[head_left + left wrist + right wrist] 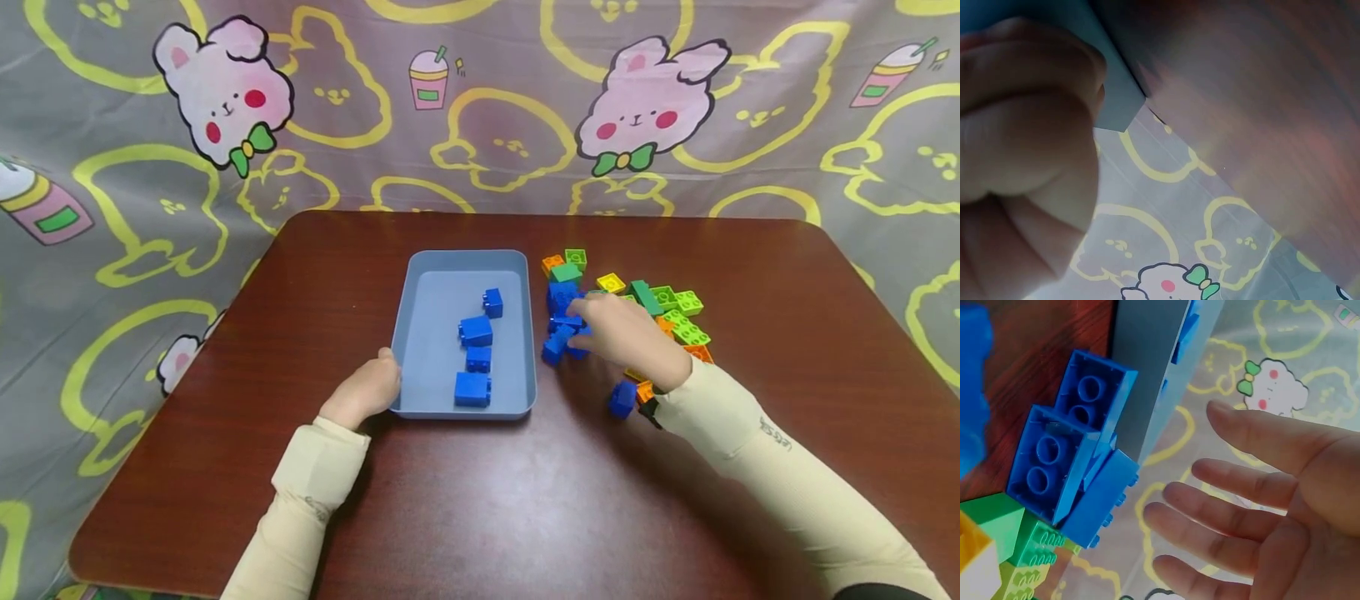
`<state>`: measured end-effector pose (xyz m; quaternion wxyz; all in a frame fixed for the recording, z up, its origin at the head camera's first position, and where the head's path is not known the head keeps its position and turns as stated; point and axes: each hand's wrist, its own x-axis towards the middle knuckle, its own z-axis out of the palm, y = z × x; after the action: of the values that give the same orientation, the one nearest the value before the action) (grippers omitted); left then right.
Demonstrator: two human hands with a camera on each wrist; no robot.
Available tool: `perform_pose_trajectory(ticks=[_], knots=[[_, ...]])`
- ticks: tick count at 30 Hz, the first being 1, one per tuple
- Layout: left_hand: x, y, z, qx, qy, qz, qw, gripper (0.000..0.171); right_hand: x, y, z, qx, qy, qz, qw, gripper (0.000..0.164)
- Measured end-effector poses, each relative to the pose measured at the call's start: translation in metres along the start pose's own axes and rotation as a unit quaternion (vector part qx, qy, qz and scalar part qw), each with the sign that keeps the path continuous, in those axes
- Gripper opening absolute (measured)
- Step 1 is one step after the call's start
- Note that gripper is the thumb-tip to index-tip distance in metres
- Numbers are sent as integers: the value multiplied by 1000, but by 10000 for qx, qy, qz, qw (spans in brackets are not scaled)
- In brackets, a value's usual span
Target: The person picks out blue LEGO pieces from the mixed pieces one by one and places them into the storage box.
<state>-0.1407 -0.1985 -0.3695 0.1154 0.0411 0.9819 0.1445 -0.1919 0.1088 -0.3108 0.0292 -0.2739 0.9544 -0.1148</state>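
Observation:
My left hand [366, 388] grips the left wall of a shallow blue-grey tray [431, 292], near its front corner; in the left wrist view its fingers are curled at the tray's side. Several blue toy bricks lie inside the tray, among them a larger one [472, 389] near the front. To the right of the tray, my right hand [633, 333] hovers at a cluster of blue bricks [557, 343]. In the right wrist view its fingers are spread and its palm holds nothing, with blue bricks [1050, 465] lying hollow side showing beyond the fingertips.
Green, lime, yellow and orange bricks [686, 329] are heaped beyond and right of my right hand. A single blue brick [622, 400] sits nearer the front, by the right wrist. Patterned cloth [510, 125] hangs behind the dark brown table [480, 500].

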Motion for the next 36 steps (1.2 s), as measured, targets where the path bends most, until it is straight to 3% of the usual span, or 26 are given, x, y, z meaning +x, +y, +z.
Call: perform_pose_trajectory(ticks=[12,23,32,36], knots=[[-3,2,-3,-121,-108,-108,9998,36,-33,5,0,182,-184,51,9997,29],[-3,1,-2,-107,-57,-72,9999,32,-46,13,15,-235,-704,134,9972,29],[-2,0,-2,-100,-24,-31,9999,28,-53,19,23,-379,-758,-153,9963,30],[0,-1,0,-69,-40,-56,10000,31,-53,20,26,-277,-917,-63,9954,34]])
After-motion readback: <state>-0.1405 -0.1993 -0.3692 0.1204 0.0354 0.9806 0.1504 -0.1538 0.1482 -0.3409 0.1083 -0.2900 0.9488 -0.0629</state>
